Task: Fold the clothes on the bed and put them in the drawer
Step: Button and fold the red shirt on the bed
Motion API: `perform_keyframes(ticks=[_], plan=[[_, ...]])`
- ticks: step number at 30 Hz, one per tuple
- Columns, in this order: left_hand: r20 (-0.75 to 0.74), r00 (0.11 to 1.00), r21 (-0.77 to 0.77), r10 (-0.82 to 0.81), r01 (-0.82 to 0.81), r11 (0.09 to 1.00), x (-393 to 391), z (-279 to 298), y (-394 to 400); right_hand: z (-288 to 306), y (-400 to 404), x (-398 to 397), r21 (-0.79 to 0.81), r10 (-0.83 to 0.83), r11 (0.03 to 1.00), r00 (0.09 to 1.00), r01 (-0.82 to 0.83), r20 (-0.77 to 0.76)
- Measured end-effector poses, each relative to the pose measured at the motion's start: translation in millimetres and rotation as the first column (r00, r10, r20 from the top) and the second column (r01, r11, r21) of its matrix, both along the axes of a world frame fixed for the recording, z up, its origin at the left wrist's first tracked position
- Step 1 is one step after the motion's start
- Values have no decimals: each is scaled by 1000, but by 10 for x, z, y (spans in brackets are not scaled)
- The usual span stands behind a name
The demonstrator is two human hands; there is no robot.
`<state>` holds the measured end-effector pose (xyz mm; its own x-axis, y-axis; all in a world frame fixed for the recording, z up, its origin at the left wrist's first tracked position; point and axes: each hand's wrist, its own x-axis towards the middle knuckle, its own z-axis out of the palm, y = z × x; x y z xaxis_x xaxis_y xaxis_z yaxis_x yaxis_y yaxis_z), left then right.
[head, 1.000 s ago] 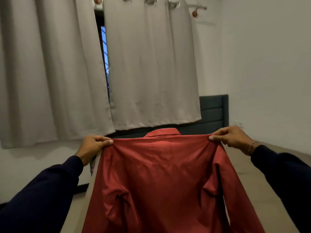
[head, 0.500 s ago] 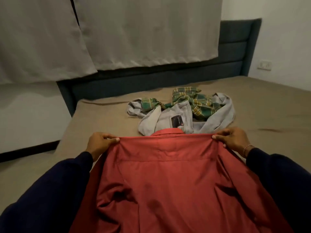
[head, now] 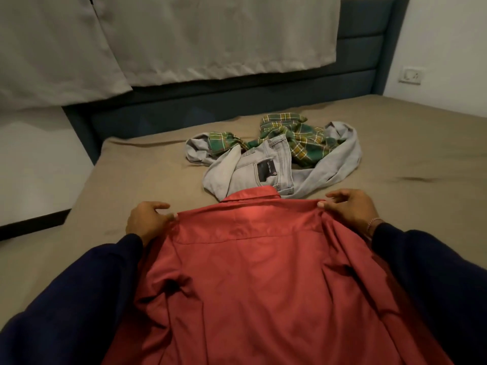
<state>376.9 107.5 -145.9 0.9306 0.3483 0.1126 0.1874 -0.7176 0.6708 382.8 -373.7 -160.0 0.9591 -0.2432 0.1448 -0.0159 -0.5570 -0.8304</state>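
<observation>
While pinched at both shoulders, red shirt (head: 253,272) (back up, creased).

Bare bed (head: 131,180) left, right of red shirt (head: 250,272); grey jeans (head: 263,172), plaid shirt (head: 295,135) block beyond collar, apparently touching.

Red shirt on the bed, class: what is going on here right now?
A person in dark sleeves holds the red shirt by its shoulders, left hand and right hand pinching the fabric, back side up over the bed. Beyond it lie grey jeans and a green plaid shirt, tangled and unfolded. No drawer is in view.
</observation>
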Motion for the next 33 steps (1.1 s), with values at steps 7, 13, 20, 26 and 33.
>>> perform_keyframes(ticks=[7, 13, 20, 26, 33], plan=[[13, 993, 53, -120, 120, 991, -499, 393, -692, 254, -242, -672, -99, 50, 991, 937, -90, -347], [40, 918, -23, -393, 394, 919, -1246, 480, -1907, 248, -357, -1626, -158, 17, 983, 902, -95, -432], [-93, 820, -146, -565, 550, 822, -1804, 224, -3040, 354, -579, -1890, -251, -14, 966, 960, -60, -280], [-235, 829, -110, -508, 497, 861, -1906, -128, -3378, 654, -1084, -1629, -651, -116, 758, 990, 39, -76], [-256, 871, -6, -419, 432, 902, -1842, -85, -3494, 458, -986, -1500, -823, -8, 540, 979, 176, 204]])
